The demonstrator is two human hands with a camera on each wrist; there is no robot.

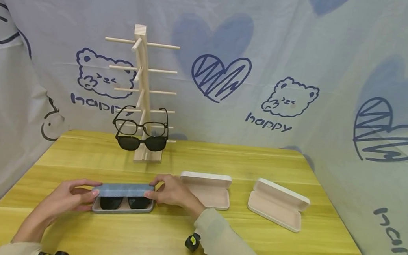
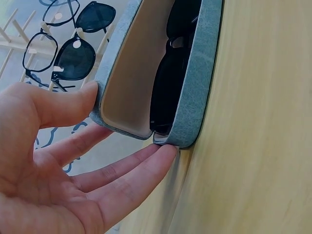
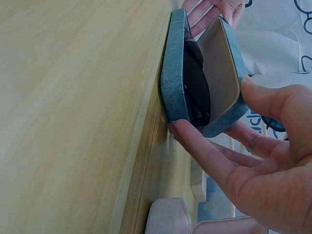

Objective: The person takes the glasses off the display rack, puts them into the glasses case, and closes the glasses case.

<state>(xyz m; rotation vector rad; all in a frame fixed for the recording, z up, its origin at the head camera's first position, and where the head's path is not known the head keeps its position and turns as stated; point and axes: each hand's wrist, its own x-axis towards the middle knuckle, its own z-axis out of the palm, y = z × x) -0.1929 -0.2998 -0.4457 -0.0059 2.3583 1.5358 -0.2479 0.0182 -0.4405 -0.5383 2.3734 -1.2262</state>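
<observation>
A blue-grey glasses case (image 1: 123, 191) lies on the table with its lid partly raised. Dark sunglasses (image 2: 170, 87) rest inside, against the pale lining. At the case's left end, my left hand (image 1: 69, 197) holds it, thumb on the lid's edge and fingertips at the base. The right hand (image 1: 171, 190) grips the opposite end the same way, its thumb (image 3: 263, 100) on the lid and a finger low on the base. In the head view the lid hides the upper part of the sunglasses.
Behind the case stands a wooden display rack (image 1: 145, 80) bearing clear-lens glasses (image 1: 140, 128) and another pair of sunglasses (image 1: 141, 143). Two pale cases lie open to the right, one nearer (image 1: 208, 197) and one farther (image 1: 276, 211). Printed cloth (image 1: 219, 116) hangs around the wooden table (image 1: 139, 241).
</observation>
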